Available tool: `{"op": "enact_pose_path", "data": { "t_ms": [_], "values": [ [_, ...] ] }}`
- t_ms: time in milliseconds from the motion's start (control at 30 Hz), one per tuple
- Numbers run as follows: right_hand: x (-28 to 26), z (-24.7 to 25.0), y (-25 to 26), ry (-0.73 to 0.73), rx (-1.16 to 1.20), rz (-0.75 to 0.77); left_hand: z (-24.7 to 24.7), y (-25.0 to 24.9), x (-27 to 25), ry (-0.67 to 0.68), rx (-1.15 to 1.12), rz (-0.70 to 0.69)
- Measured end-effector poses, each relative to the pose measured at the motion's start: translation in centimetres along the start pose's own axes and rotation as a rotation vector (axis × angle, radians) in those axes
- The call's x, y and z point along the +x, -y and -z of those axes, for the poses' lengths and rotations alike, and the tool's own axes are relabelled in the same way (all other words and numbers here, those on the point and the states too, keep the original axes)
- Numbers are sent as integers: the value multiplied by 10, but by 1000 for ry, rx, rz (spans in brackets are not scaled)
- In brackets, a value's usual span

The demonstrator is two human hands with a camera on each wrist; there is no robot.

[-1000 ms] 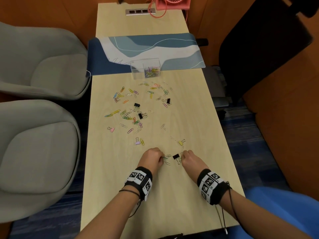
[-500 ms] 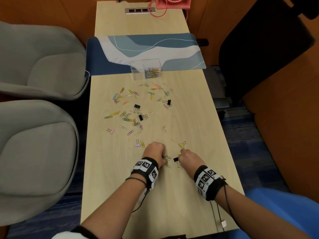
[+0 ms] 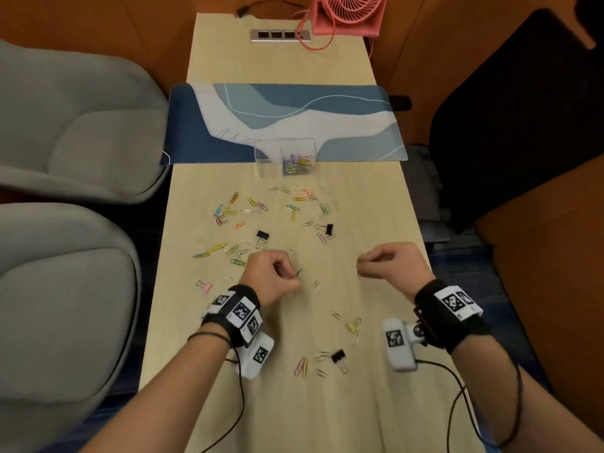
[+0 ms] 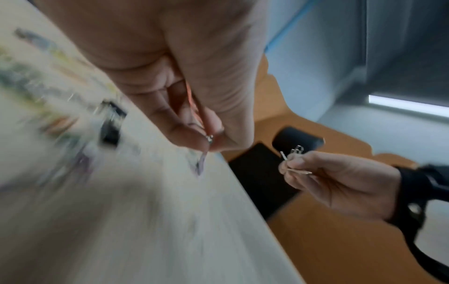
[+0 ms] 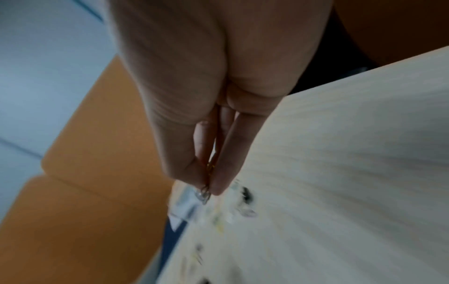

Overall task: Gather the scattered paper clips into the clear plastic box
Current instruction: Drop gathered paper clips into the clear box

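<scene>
The clear plastic box point(image 3: 270, 158) stands at the desk mat's near edge, with coloured paper clips in its right half. Many coloured paper clips point(image 3: 295, 204) and some binder clips lie scattered on the wooden table point(image 3: 376, 223) between the box and me. My left hand point(image 3: 277, 277) is raised over the middle of the table and pinches paper clips point(image 4: 209, 138) between thumb and fingers. My right hand point(image 3: 380, 261), lifted near the right edge, pinches several silver paper clips point(image 5: 205, 193); these clips point(image 4: 295, 153) also show in the left wrist view.
A blue and white desk mat point(image 3: 287, 122) lies across the table behind the box. A pink fan point(image 3: 348, 13) and a power strip point(image 3: 279, 35) sit at the far end. Grey chairs point(image 3: 65, 132) flank the left, a black chair point(image 3: 510, 119) the right. Binder clips point(image 3: 338, 356) lie close to my wrists.
Both hands rose from the cluster near the front edge and moved forward and apart, each carrying paper clips. The view has tilted, so more of the near table shows.
</scene>
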State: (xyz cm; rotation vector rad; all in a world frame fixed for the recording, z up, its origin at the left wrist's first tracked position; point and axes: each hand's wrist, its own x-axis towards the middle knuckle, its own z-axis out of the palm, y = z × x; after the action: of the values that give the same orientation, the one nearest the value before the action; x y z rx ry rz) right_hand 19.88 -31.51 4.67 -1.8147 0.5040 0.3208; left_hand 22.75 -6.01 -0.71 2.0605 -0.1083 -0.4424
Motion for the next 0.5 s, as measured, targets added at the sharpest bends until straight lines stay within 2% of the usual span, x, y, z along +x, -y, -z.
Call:
{"op": "enact_pose_path", "data": {
  "t_ms": [100, 233, 367, 500],
  "values": [
    [40, 3, 49, -63, 205, 117, 30, -25, 50, -160, -92, -67],
    [100, -1, 95, -134, 383, 206, 62, -54, 119, -290, -116, -173],
    [148, -11, 118, -177, 387, 247, 74, -68, 178, -365, -94, -256],
    [182, -19, 124, -197, 300, 266, 70, -59, 220, -361, -48, -279]
  ]
}}
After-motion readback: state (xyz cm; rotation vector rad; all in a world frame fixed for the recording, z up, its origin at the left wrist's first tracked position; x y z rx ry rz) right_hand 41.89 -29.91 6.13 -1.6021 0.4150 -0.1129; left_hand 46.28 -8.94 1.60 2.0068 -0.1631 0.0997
